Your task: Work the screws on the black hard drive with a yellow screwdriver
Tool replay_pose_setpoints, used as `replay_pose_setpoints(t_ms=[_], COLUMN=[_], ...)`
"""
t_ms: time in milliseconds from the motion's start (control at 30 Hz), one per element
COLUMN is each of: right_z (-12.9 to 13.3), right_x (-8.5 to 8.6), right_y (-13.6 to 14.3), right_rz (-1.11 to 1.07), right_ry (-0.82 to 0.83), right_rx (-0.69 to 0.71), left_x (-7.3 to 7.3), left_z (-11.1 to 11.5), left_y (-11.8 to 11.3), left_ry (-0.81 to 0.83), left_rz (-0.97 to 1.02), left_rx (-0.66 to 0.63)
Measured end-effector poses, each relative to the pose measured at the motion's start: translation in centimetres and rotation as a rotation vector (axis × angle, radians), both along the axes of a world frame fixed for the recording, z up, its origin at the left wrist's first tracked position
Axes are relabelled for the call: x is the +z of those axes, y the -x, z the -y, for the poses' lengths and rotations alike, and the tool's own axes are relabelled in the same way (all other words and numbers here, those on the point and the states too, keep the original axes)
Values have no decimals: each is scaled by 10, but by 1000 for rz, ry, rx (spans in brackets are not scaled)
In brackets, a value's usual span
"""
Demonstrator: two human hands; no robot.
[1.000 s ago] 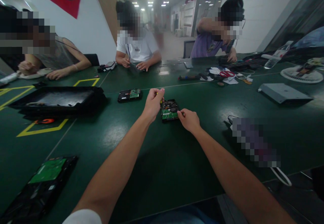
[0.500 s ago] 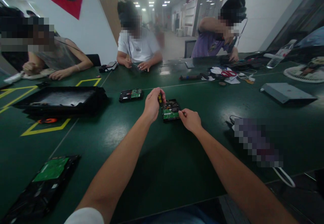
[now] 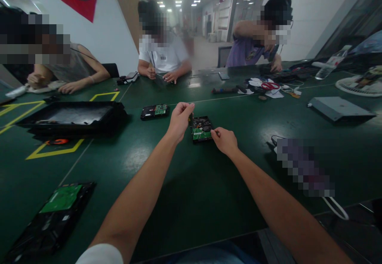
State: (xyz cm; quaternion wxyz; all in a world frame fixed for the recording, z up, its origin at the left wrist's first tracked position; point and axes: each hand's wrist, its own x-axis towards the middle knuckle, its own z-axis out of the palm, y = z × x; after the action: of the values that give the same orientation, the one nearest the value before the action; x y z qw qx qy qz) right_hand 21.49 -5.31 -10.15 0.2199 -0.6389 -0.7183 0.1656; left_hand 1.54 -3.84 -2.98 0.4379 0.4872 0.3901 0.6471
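A hard drive (image 3: 201,133) with a green circuit board lies flat on the green table in front of me. My left hand (image 3: 180,121) is at its far left corner, the fingers pinched on a small screwdriver (image 3: 190,118). Only a bit of its black and yellow handle shows; the tip is hidden. At the drive's right edge, my right hand (image 3: 224,138) has thumb and forefinger closed on the side. A second hard drive (image 3: 154,111) rests just beyond my left hand. Nearer, at the lower left, lies a larger black hard drive (image 3: 53,220) with a green board.
A black tray (image 3: 74,117) stands on the left, with an orange-handled item (image 3: 57,141) by it. To the right are a blurred-out pouch (image 3: 304,166) and a grey metal box (image 3: 340,109). Several people sit across the table, near a red cable bundle (image 3: 270,86) and a bottle (image 3: 332,63).
The fingers of my left hand have shifted up to the top of the screwdriver, covering more of its handle. My right hand and the hard drive have stayed nearly in place.
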Motion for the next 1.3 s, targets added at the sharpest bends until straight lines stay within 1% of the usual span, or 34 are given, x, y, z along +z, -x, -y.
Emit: replay_pose_setpoints(t_ms=[67,133,300,433,533,667,867,1000,1167,1300], right_z=[0,0,0,-1,-2,-3,-4,-4,-4,-5], right_x=[1,1,0,-2,-4,-5,-8,-7,-3,-2], right_y=[0,-1,-2,-2,-2,-3,-4,-3,-3,-3], right_rz=[-10,-14,2,41,75,85,70,47,20,-4], right_ry=[5,-3,-11,-49,-76,-56,-60,-46,-23,-10], right_rx=[13,20,18,33,41,48,41,39,24,32], left_x=[2,3,3,2,3,5,5,4,3,2], left_z=[1,2,2,1,1,1,2,1,0,-1], left_y=[2,2,2,1,1,2,2,3,2,2], left_ry=[-12,-9,3,17,40,41,32,24,34,21], left_rz=[-32,-29,46,90,108,96,90,87,91,98], left_rx=[2,-26,-107,-132,-135,-131,-134,-141,-115,-71])
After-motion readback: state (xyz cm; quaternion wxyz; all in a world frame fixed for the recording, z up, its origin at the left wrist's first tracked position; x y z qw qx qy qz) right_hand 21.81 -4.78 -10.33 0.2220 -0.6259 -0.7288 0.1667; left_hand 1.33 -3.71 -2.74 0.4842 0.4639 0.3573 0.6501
